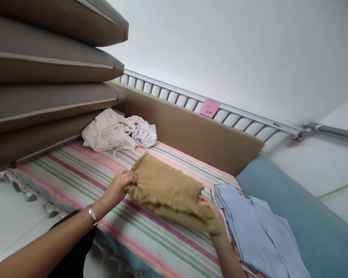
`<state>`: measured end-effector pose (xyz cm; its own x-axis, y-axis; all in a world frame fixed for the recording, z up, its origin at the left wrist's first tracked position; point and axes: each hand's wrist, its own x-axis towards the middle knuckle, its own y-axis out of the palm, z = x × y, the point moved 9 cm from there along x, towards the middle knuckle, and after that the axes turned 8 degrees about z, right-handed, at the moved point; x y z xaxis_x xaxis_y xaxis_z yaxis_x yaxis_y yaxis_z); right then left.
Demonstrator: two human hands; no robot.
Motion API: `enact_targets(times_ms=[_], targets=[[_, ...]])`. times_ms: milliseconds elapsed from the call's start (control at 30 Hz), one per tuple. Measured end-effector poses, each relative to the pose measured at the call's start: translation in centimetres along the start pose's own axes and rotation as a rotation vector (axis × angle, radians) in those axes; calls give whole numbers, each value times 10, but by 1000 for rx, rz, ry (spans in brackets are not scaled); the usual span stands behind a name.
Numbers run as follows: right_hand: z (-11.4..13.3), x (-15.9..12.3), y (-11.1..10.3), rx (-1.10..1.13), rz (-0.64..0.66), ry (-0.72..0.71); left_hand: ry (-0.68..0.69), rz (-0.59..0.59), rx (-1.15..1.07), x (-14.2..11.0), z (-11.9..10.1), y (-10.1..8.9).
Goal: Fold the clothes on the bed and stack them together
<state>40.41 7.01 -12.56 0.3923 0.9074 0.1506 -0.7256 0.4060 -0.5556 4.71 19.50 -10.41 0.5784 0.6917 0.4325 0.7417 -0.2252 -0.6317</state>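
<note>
Between my two hands is a folded tan garment [168, 185], held out over a striped sheet [84, 181]. My left hand [124, 183] grips its left edge, the fingers curled around the cloth. At the other end my right hand [210, 208] is closed on the right edge, partly covered by the fabric and a little blurred. The garment looks gathered along its near side. Just right of my right hand lies a pile of folded light-blue clothes [258, 227], with patterned cloth showing beneath it.
Crumpled pale clothes [113, 131] lie at the sheet's far left corner, beside stacked brown cushions [52, 92]. A brown board [191, 131] stands along the back, before a white railing with a pink note [210, 107]. A teal bolster [301, 208] borders the right side.
</note>
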Motion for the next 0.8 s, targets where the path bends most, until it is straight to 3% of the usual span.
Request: enact_targets(times_ms=[67,133,200,267,433,500,667,800], targets=[[-41,-40,16,-29,37,31,7,209,14,-31,19,46],[-76,-71,32,-87,126,51,-7,295,2,-60,35,71],[-98,-87,35,-105,178,73,-24,306,-18,-78,45,77],[-106,-89,27,-68,169,118,-58,280,-51,-84,50,68],[-99,-76,5,196,29,320,-359,10,-72,-60,65,16],[-94,-70,8,323,-16,388,-458,-36,-52,-41,67,11],[-93,-59,21,414,-126,445,-627,-4,-35,6,75,37],[-102,-54,32,482,-114,496,-689,70,-144,29,82,68]])
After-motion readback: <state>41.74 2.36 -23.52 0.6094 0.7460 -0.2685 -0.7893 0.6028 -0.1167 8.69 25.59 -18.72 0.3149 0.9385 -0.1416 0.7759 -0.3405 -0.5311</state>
